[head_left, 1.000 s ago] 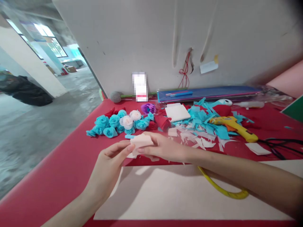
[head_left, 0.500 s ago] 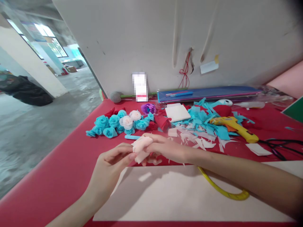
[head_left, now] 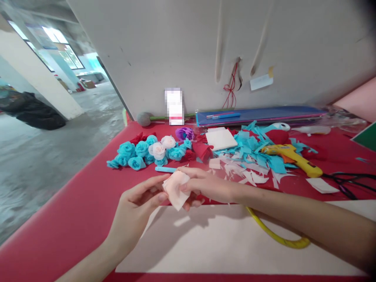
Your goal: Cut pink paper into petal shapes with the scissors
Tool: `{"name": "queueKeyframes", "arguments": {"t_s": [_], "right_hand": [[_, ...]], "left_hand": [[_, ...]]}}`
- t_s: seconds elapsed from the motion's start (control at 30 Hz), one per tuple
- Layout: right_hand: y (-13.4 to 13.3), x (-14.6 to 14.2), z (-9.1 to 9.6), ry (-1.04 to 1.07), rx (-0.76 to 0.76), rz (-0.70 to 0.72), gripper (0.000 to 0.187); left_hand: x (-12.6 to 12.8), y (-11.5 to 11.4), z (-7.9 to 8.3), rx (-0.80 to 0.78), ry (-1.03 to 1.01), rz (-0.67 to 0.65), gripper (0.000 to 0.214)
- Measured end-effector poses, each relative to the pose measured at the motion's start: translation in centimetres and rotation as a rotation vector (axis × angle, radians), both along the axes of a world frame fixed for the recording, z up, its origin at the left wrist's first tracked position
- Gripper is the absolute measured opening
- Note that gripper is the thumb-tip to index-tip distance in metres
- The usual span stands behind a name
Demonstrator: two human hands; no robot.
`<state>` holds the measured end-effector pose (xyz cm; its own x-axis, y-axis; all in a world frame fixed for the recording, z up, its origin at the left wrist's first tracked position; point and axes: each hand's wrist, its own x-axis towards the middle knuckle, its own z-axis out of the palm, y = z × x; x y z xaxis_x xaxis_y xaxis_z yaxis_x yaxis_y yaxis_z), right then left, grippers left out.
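Observation:
Both hands hold a small pale pink piece of crepe paper [head_left: 176, 188] above the near part of the red table [head_left: 70, 211]. My left hand [head_left: 138, 211] pinches its left edge with thumb and fingers. My right hand [head_left: 205, 185] grips its right side from above, fingers curled round it. A white sheet [head_left: 235, 243] lies on the table just under the hands. Beyond them sits a cluster of finished paper roses [head_left: 147, 150], mostly blue with two pale pink ones.
Blue and white paper scraps [head_left: 252, 156] litter the table's middle. A yellow glue gun [head_left: 293, 156] lies at the right with a black cord [head_left: 349, 182]. A white paper stack [head_left: 220, 139], a blue stick [head_left: 166, 169], a yellow loop [head_left: 276, 235] and flat paper packs [head_left: 258, 114] by the wall.
The pink paper has turned in my fingers, its lower corner now pointing down. Both hands stayed nearly in place.

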<state>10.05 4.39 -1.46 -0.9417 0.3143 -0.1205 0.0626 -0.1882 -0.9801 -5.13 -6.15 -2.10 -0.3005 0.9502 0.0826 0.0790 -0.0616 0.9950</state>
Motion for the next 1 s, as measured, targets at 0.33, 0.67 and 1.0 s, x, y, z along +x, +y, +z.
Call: {"name": "queueKeyframes", "arguments": {"t_s": [0.33, 0.67, 1.0], "right_hand": [[0.1, -0.2, -0.9, 0.103, -0.135, 0.081, 0.01], [-0.4, -0.2, -0.9, 0.085, -0.082, -0.039, 0.009], [-0.9, -0.5, -0.7, 0.066, 0.091, -0.086, 0.007]], "left_hand": [[-0.2, 0.0, -0.5, 0.069, -0.078, -0.054, 0.033], [0.1, 0.0, 0.0, 0.127, -0.029, -0.007, 0.041], [0.4, 0.3, 0.0, 0.023, 0.363, 0.118, 0.007]]}}
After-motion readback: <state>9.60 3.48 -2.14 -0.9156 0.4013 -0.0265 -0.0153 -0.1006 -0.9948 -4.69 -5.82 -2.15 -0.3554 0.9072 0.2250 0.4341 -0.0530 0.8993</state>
